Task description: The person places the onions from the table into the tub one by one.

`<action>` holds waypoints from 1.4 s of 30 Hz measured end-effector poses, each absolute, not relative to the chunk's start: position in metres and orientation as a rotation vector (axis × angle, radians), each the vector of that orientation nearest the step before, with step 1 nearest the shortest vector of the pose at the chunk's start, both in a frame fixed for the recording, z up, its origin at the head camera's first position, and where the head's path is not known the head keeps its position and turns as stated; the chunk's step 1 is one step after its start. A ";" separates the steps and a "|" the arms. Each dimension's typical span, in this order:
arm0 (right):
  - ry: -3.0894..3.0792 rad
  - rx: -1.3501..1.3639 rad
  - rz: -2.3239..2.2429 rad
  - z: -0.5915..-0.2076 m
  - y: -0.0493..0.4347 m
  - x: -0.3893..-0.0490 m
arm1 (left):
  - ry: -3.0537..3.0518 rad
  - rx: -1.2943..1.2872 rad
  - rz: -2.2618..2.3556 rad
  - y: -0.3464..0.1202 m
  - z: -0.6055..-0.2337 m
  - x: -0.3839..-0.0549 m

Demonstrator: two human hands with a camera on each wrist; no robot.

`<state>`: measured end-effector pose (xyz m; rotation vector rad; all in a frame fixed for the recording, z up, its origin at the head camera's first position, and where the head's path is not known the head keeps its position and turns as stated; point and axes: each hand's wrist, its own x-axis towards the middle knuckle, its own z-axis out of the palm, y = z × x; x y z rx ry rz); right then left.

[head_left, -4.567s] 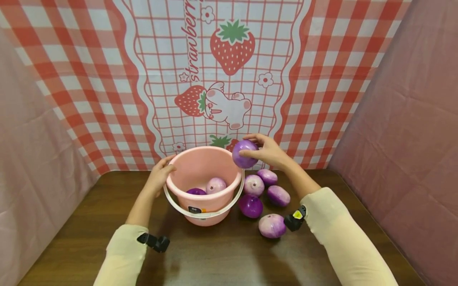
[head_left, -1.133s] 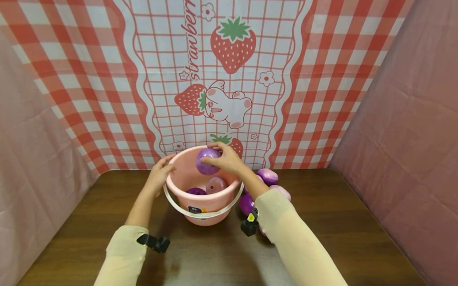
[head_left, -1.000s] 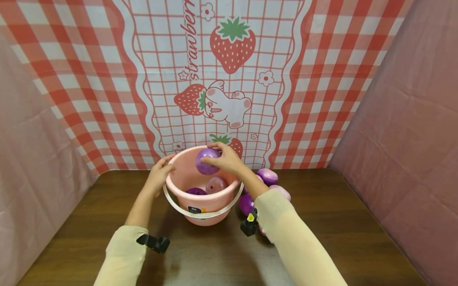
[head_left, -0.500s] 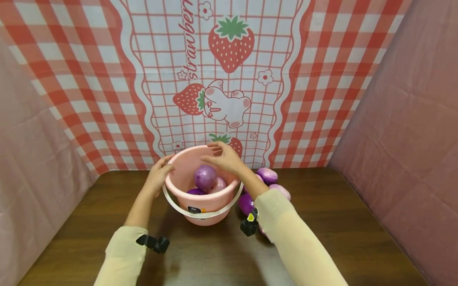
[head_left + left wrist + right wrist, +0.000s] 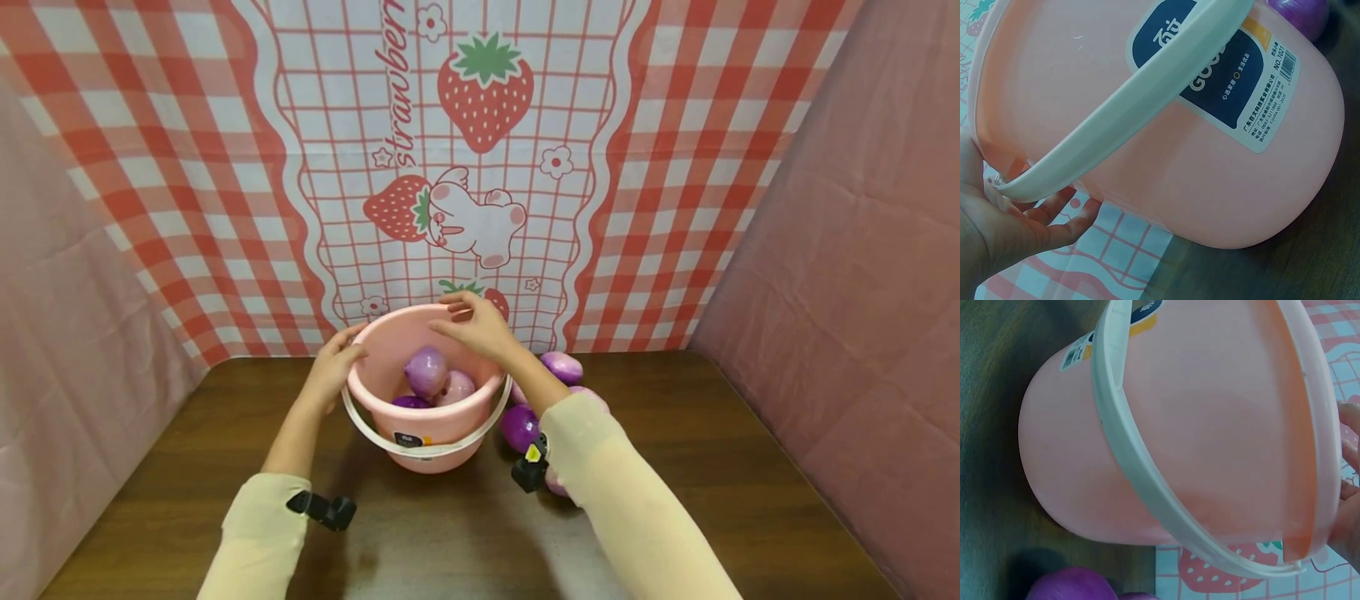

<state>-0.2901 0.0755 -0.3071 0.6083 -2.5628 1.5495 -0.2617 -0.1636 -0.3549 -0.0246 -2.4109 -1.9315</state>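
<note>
Rn lt-purple onion [image 5: 426, 372] sits in bkt [image 5: 459, 424], below loose-fingered R hand [image 5: 477, 327]; L hand [image 5: 332, 368] grips bkt.

Bucket [image 5: 459, 427] sits on the table [image 5: 420, 533], in front of the backdrop cloth [image 5: 652, 208]. Three onions [image 5: 427, 372] lie grouped in it. Handle [image 5: 427, 454] hangs across its front. Your left hand [image 5: 333, 367] is on its left edge; your right hand [image 5: 482, 329] is over its right rear. More onions [image 5: 521, 427] sit right of it on the table, partly under your right sleeve [image 5: 630, 492].
</note>
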 end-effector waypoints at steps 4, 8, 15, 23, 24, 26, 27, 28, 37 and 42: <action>-2.547 0.615 1.536 -0.303 0.080 -0.290 | -2.409 -0.024 -1.940 -0.164 -0.355 -0.262; -2.523 0.634 1.531 -0.298 0.082 -0.289 | -2.410 -0.018 -1.942 -0.165 -0.355 -0.261; -2.521 0.637 1.520 -0.289 0.092 -0.287 | -2.412 -0.012 -1.953 -0.166 -0.354 -0.260; -2.561 0.591 1.507 -0.286 0.118 -0.288 | -2.415 -0.006 -1.927 -0.166 -0.354 -0.260; -2.564 0.582 1.499 -0.287 0.122 -0.289 | -2.414 -0.007 -1.923 -0.166 -0.355 -0.260; -2.572 0.560 1.491 -0.288 0.129 -0.289 | -2.410 -0.008 -1.919 -0.165 -0.355 -0.260; -2.578 0.548 1.483 -0.289 0.133 -0.289 | -2.410 -0.009 -1.916 -0.165 -0.355 -0.261; -2.582 0.535 1.482 -0.290 0.136 -0.289 | -2.410 -0.010 -1.915 -0.165 -0.355 -0.261; -2.607 0.437 1.439 -0.298 0.166 -0.289 | -2.417 -0.018 -1.901 -0.162 -0.354 -0.262; -2.629 0.390 1.399 -0.305 0.180 -0.289 | -2.429 -0.009 -1.908 -0.163 -0.354 -0.261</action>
